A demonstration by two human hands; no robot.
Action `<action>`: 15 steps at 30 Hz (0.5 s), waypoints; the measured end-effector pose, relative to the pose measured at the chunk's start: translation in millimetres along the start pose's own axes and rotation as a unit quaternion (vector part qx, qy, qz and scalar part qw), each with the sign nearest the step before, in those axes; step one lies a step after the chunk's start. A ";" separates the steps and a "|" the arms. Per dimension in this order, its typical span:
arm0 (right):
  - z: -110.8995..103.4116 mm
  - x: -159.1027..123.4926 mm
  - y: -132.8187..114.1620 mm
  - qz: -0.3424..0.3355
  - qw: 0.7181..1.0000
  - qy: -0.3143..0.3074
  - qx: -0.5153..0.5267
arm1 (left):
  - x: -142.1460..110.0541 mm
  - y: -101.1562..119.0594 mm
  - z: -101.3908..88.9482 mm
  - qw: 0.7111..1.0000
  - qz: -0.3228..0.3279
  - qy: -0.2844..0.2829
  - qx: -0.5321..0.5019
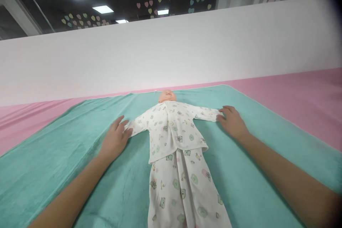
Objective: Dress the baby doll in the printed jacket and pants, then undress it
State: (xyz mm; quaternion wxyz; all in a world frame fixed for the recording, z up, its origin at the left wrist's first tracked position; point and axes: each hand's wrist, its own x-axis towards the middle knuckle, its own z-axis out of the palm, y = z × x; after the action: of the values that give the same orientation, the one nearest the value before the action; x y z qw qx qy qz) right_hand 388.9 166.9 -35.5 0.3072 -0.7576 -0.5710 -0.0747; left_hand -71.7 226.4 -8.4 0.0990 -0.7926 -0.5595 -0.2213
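A baby doll point(167, 96) lies on its back on a teal blanket point(53, 164), dressed in a white printed top point(173, 130) and matching trousers point(181, 188). Its sleeves are spread out to both sides. My left hand point(115, 139) lies flat on the blanket with fingers stretched out, touching the end of the doll's left-side sleeve. My right hand point(232, 121) rests flat with fingers apart at the end of the other sleeve. Neither hand grips anything.
The teal blanket covers a pink sheet point(294, 92) that shows at the left and right. A white wall point(171, 53) rises right behind the doll's head. Above it are a dark ceiling with lights and pastel heart decorations point(153, 5).
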 end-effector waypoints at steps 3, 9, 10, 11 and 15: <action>0.4 -7.5 -17.1 -0.092 0.995 -0.032 -0.032 | 0.0 8.9 7.9 0.996 0.061 -0.057 -0.011; 6.6 -15.3 -33.4 -0.137 0.973 -0.173 -0.073 | -0.8 11.0 8.9 0.988 0.044 -0.145 -0.037; 7.0 -15.0 -32.0 -0.127 0.972 -0.181 -0.075 | -1.0 10.6 7.8 0.987 0.039 -0.151 -0.040; 7.1 -14.3 -30.0 -0.118 0.972 -0.186 -0.076 | -1.2 10.2 6.8 0.986 0.037 -0.155 -0.042; 7.1 -11.0 -21.6 -0.080 0.973 -0.197 -0.090 | -1.6 6.0 4.4 0.985 0.029 -0.160 -0.051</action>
State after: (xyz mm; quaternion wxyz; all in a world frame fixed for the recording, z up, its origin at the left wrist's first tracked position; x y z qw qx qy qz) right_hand 363.9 165.2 -38.1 0.1122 -0.7334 -0.6704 0.0009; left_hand -65.5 224.7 -12.5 -0.0257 -0.8379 -0.5326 -0.1164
